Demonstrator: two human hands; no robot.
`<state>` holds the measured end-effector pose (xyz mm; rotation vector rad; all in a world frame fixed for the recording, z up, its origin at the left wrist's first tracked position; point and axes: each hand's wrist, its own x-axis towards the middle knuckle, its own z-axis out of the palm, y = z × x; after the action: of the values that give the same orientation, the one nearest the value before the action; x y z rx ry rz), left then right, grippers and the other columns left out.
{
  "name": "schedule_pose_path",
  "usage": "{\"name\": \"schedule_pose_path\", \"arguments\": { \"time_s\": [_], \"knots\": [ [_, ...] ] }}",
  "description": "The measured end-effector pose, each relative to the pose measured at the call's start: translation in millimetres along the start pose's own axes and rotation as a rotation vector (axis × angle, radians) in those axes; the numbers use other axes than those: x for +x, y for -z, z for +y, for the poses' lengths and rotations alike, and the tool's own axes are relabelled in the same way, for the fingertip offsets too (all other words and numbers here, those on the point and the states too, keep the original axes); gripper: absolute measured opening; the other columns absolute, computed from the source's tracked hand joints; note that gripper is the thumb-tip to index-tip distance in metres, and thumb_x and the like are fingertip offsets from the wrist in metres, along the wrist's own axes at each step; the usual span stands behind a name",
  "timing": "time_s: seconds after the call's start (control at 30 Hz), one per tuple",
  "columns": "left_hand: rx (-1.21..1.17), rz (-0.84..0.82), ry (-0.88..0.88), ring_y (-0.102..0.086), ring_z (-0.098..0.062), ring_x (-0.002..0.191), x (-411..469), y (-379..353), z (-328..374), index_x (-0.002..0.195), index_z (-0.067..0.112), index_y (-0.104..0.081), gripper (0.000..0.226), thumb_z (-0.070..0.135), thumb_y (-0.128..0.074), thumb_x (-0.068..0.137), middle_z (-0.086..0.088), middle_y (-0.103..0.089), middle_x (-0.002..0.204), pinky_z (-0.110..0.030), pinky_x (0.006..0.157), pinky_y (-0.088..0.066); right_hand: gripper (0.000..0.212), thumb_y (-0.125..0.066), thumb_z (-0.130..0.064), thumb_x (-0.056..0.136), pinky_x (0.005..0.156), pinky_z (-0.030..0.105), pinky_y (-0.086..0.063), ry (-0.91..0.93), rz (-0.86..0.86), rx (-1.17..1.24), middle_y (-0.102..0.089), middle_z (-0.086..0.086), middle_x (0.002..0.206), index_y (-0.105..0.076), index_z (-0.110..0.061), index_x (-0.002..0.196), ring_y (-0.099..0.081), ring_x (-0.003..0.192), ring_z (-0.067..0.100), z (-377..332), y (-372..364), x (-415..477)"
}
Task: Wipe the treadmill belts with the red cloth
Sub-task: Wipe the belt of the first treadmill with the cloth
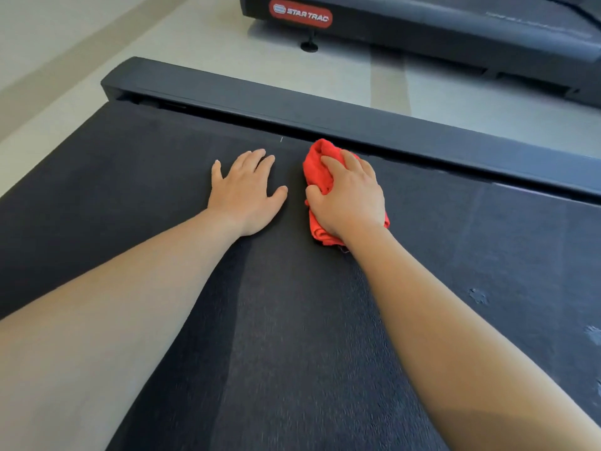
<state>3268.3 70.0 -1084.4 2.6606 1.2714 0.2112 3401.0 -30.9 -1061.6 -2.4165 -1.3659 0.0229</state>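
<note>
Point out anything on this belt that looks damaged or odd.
Two pale, scuffed blotches mark the belt toward its right side, away from the red cloth under the right hand. Wear or residue, I cannot tell.

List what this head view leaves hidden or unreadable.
- Black textured treadmill belt: the strip beneath the crumpled red cloth is covered, so whether it is clean cannot be told.
- Red cloth: mostly under the right hand; its grip is partly hidden.
- Second dark treadmill: cut by the top and right edges.
- Left hand: palm faces down, hidden.
</note>
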Motion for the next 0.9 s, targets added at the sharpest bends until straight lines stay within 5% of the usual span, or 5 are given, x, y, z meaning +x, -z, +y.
{"name": "schedule_pose_path", "arguments": {
  "time_s": [0.27,0.9],
  "knots": [
    [-0.013,0.041,-0.009,-0.008,-0.011,0.145,3.2,-4.6,-2.0,0.147,0.024,-0.024,0.062,0.051,-0.036,0.093,0.007,-0.016,0.157,-0.054,0.114,-0.003,0.057,-0.047,-0.043,0.086,0.104,0.043,-0.034,-0.001,-0.039,-0.013,-0.033,-0.002,0.150,-0.041,-0.027,0.140,-0.024,0.138,0.025,-1.3,1.0,27.6],
    [-0.037,0.023,-0.047,-0.013,-0.022,0.145,-104.3,4.5,-0.3,0.147,0.018,-0.027,0.054,0.038,-0.033,0.097,-0.002,-0.020,0.157,-0.045,0.116,-0.011,0.057,-0.049,-0.042,0.085,0.097,0.042,-0.037,-0.019,-0.086,-0.088,-0.026,-0.001,0.153,-0.040,-0.026,0.139,-0.023,0.137,0.026,-20.8,29.2,-164.1]
  ]
}}
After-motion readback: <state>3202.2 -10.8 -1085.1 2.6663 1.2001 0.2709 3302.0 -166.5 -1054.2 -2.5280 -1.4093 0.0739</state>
